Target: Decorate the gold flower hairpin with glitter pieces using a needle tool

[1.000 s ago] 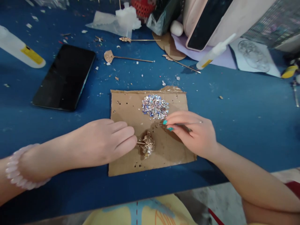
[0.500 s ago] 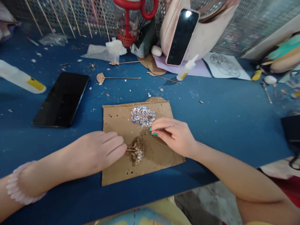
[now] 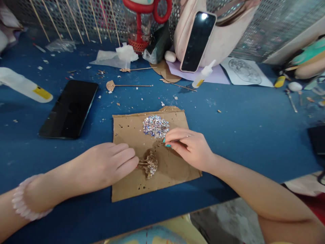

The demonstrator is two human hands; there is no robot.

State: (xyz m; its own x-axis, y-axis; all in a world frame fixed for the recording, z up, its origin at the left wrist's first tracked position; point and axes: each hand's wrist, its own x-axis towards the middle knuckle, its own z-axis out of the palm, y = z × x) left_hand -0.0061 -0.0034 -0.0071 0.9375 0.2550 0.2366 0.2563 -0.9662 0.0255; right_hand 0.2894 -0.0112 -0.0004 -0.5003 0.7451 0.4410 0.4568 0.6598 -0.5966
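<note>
My left hand [image 3: 111, 166] is closed on the stem end of a gold, fan-shaped hairpin ornament [image 3: 151, 166], whose outer edge glitters with small stones. The ornament is just above or on a piece of brown cardboard [image 3: 127, 135]; which of the two I cannot tell. My right hand [image 3: 189, 147] pinches thin metal tweezers [image 3: 175, 140], their tip low over the cardboard. Close by the tweezers' tip lies a pile of shiny rhinestones [image 3: 155, 126] in silver and blue. Whether a stone is in the tip is too small to tell.
On the blue table lie a black tablet or phone [image 3: 69, 108] and several gold pins, one with a fan-shaped head [image 3: 110, 86]. A small glue bottle [image 3: 203, 75] stands before a propped phone [image 3: 198, 42] and pink bag [image 3: 228, 37]. A larger white bottle [image 3: 25, 84] is at left.
Both hands hold nearly the same pose and keep their grips. The whole view has shifted slightly, with things appearing a little further right.
</note>
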